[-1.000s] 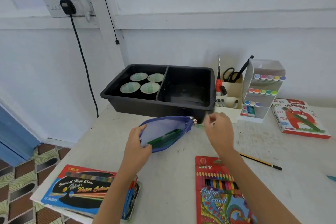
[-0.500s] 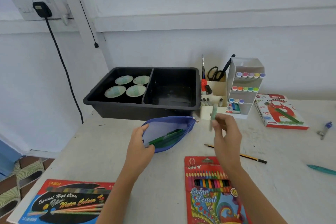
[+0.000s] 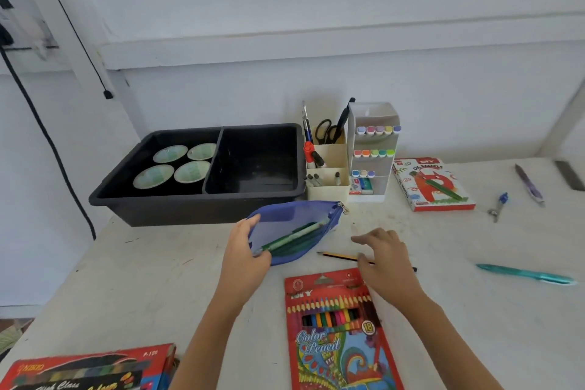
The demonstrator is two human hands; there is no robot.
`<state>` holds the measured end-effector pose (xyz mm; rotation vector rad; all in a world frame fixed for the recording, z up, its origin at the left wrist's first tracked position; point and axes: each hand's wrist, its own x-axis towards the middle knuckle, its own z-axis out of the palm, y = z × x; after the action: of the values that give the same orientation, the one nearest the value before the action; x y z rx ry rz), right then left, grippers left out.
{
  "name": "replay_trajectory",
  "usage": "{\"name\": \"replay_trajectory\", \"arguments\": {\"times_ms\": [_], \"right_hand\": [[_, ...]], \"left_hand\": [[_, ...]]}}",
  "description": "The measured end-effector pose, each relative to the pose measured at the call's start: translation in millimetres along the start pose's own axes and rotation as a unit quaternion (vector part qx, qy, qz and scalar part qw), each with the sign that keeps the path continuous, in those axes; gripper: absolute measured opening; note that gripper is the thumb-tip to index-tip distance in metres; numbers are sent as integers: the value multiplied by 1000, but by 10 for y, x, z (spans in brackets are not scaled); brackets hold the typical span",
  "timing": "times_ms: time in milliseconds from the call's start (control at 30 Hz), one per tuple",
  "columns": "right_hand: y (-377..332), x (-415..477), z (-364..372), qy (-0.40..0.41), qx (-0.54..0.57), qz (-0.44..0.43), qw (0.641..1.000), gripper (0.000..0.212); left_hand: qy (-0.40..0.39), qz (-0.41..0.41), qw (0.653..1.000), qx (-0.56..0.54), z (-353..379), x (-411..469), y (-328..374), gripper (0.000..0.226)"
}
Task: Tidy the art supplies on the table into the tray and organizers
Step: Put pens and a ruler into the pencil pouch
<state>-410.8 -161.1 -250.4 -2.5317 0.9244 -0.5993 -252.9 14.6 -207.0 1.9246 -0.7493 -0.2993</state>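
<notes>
Blue mesh pouch point(image 3: 296, 225) sits mid-bench, just in front of the near wall of the black tray point(image 3: 196, 210), mouth open toward the right, green pens point(image 3: 294, 237) showing through the mesh. Left hand point(image 3: 243, 263) has its grip on the pouch's left end, thumb on top and fingers curled round, propping it up. Right hand point(image 3: 387, 266) is low over the bench point(image 3: 152, 279), grip spread and relaxed, holding nothing. It covers the middle of the yellow-and-black pencil point(image 3: 337, 255), which lies flat between the pouch and the colour pencil box point(image 3: 338, 336); cannot tell whether the fingers touch it. Step in hand, as I read it: loading loose writing tools into the pouch, pencil next. Next move calls for a pinch on the pencil's shaft, a lift, then a turn to line it up with the pouch mouth while the left hand holds the opening wide. Not yet put away: teal pen point(image 3: 525, 275) toward the right edge, purple pen point(image 3: 528, 184) and a small blue tool point(image 3: 498, 206) toward the far right corner, oil pastels box point(image 3: 433, 184) just beside the white marker rack point(image 3: 373, 152), watercolour box point(image 3: 85, 367) at the near left corner. Tray's left compartment holds four paint dishes point(image 3: 171, 153). Task looks well short of done
</notes>
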Motion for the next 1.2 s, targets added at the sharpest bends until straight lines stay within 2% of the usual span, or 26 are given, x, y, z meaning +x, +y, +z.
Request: {"name": "replay_trajectory", "arguments": {"times_ms": [67, 167, 267, 367, 467, 533, 600, 667, 767, 867, 933, 967, 1033, 1100, 1133, 1200], "right_hand": [[134, -108, 32, -42, -58, -25, 997, 27], [226, -205, 43, 0, -43, -11, 999, 11], [357, -223, -53, 49, -4, 51, 997, 11], [388, -242, -372, 147, 116, 108, 976, 12], [217, -229, -837, 229, 245, 92, 938, 18], [50, -210, -1099, 226, 314, 46, 921, 21], [-40, -183, -1216, 186, 353, -1, 917, 26], [9, -141, -1206, 137, 326, -18, 935, 24], [258, -126, -1130, 76, 228, 4, 971, 18], [564, -206, -1158, 155, 156, 22, 975, 22], [800, -253, -1228, 202, 115, 64, 971, 26], [942, -277, -1254, 188, 86, 85, 975, 31], [1222, -341, -1293, 62, -19, 114, 991, 41], [1473, -436, -1253, -45, -142, 105, 983, 47], [1573, -497, -1214, -59, -170, 94, 979, 46], [1742, -589, -1153, -19, -176, 84, 981, 36]], "left_hand": [[-1, -1, 1000, 3, 44, 18, 27, 58], [-7, -1, 1000, 11, 137, 38, 84, 58], [-19, 3, 1000, 9, 250, 34, 160, 58], [-23, 15, 1000, 14, 394, 16, 284, 56], [-40, 23, 999, 11, 622, -24, 448, 55], [-59, 29, 998, 5, 820, -68, 570, 55], [-78, 33, 996, 1, 1023, -110, 688, 56], [-95, 31, 995, -2, 1211, -146, 791, 58], [-100, 17, 995, -8, 1434, -185, 905, 57], [-101, 10, 995, -9, 1541, -217, 980, 58], [-98, 12, 995, -8, 1576, -227, 990, 59], [-97, 11, 995, -7, 1590, -232, 987, 59], [-94, 8, 995, -5, 1615, -240, 995, 58], [-92, 2, 996, -10, 1652, -239, 1005, 58], [-90, 2, 996, -11, 1674, -242, 1014, 58], [-85, 5, 996, -8, 1716, -251, 1038, 59]]}}
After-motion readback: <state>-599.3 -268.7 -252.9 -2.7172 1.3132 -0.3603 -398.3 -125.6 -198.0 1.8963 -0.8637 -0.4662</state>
